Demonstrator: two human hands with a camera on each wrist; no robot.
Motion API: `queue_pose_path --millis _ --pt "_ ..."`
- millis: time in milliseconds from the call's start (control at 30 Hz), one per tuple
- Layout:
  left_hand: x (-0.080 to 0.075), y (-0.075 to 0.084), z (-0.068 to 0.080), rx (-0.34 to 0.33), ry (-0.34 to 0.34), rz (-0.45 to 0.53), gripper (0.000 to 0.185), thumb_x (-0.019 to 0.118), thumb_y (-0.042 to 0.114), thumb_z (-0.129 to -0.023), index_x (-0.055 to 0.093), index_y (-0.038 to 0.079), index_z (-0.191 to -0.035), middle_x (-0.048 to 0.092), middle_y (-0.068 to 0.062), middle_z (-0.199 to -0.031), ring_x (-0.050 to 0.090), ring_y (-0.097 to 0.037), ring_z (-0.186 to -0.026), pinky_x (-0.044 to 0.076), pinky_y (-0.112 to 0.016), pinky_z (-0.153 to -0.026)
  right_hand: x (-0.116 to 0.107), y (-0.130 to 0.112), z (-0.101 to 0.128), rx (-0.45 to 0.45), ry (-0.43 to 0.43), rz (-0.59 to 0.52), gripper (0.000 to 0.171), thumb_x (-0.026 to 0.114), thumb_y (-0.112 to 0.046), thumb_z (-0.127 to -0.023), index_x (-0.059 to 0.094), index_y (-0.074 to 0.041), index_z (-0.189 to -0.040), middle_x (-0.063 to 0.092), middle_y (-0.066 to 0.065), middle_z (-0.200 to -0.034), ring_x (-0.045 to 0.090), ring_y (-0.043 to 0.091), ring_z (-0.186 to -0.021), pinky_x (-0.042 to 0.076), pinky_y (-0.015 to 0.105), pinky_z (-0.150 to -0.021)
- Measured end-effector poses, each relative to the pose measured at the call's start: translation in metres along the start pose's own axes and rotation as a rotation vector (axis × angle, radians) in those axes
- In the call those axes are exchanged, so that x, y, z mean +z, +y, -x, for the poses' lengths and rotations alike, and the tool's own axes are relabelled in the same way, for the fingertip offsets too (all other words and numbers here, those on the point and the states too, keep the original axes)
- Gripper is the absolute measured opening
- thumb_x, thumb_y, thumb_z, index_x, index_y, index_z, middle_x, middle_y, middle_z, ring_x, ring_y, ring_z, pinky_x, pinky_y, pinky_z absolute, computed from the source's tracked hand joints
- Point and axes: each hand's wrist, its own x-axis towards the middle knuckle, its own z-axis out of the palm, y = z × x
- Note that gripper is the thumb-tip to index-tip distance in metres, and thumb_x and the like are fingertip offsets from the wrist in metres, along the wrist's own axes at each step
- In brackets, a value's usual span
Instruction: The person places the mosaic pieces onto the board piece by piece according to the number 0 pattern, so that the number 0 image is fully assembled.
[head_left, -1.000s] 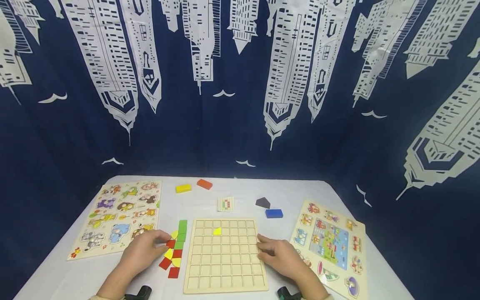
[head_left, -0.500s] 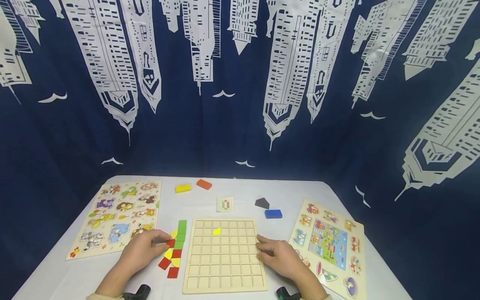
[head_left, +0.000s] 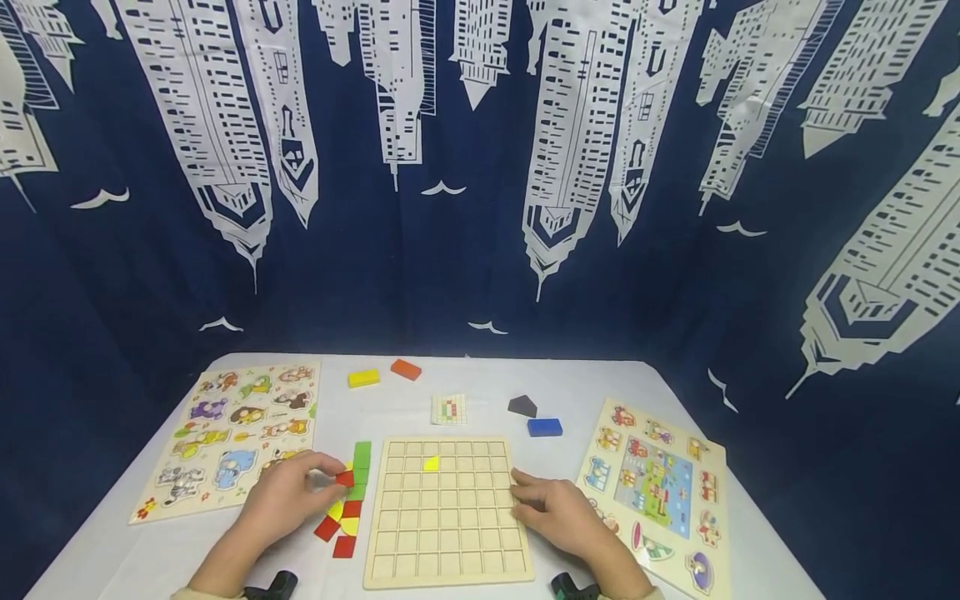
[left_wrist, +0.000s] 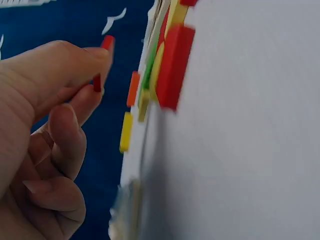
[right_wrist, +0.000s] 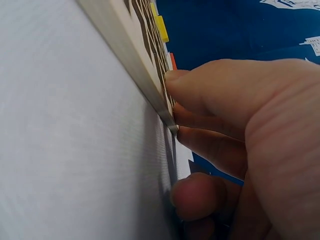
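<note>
The left grip pinched a thin red square tile between thumb and finger, raised above the white desk over loose flat tiles, left of the pale wooden grid board. The right grip, digits spread, touched the board's right edge. A yellow piece with one cut corner lay on the board

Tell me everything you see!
Curtain: 1, blue, white, back
Table: 1, white, front
Animal puzzle: 1, multicoloured, left
Picture puzzle: 1, multicoloured, right
Grid: 1, cream, centre
Piece: 1, yellow, in grid
Tiles: several, red, yellow, green, beside grid
Blocks: 3, yellow, orange, blue, beyond grid
Pentagon: 1, black, near blue block
Card: 1, pale, beyond grid
Cameras: 2, black, on wrists
Sleeves: 2, beige, bottom
Left hand: 1, pinching red tile
Right hand: 1, touching grid's edge
</note>
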Motion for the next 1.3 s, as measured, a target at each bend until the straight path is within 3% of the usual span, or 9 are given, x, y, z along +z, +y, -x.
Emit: queue_pose_path --millis 167,300,533,867,1300 --pt "0.002 0.031 -0.006 0.051 -0.041 0.022 0.023 0.090 0.029 -0.078 0.077 0.034 -0.097 0.072 0.013 -0.104 0.053 -0.012 -0.069 0.044 -0.029 -0.062 0.000 0.000 0.000 0.005 -0.012 0.002 0.033 0.075 -0.029 -0.092 0.076 -0.013 -0.121 0.062 0.006 -0.144 0.061 0.034 -0.131 0.046 0.055 -0.107" --pt "0.008 0.056 -0.016 0.138 -0.063 -0.019 0.022 0.089 0.028 -0.079 0.076 0.036 -0.095 0.070 0.018 -0.100 0.054 -0.010 -0.066 0.044 -0.029 -0.058 -0.001 0.000 0.000 0.006 -0.013 -0.004 0.034 0.075 -0.029 -0.092 0.076 -0.012 -0.121 0.062 0.006 -0.144 0.060 0.035 -0.131 0.046 0.056 -0.107" --pt "0.035 0.088 -0.041 0.249 -0.130 -0.085 0.018 0.088 0.028 -0.079 0.076 0.031 -0.092 0.070 0.017 -0.094 0.065 -0.013 -0.089 0.052 -0.036 -0.071 -0.002 0.000 0.001 -0.001 -0.008 -0.014 0.033 0.074 -0.028 -0.092 0.076 -0.011 -0.121 0.062 0.006 -0.144 0.060 0.034 -0.132 0.046 0.055 -0.108" --pt "0.077 0.103 -0.060 0.297 -0.173 -0.138 0.015 0.087 0.025 -0.080 0.076 0.027 -0.090 0.071 0.012 -0.092 0.063 -0.010 -0.084 0.051 -0.035 -0.072 -0.002 0.002 0.001 -0.004 -0.004 -0.020 0.033 0.075 -0.027 -0.093 0.075 -0.011 -0.122 0.061 0.006 -0.145 0.059 0.033 -0.133 0.045 0.054 -0.108" --pt "0.086 0.111 -0.069 0.252 -0.182 -0.107 0.011 0.089 0.023 -0.078 0.081 0.027 -0.085 0.073 0.014 -0.090 0.062 -0.009 -0.083 0.051 -0.037 -0.074 -0.001 0.001 0.001 0.010 -0.005 -0.022 0.033 0.074 -0.028 -0.093 0.076 -0.014 -0.122 0.061 0.004 -0.145 0.060 0.032 -0.132 0.045 0.054 -0.109"
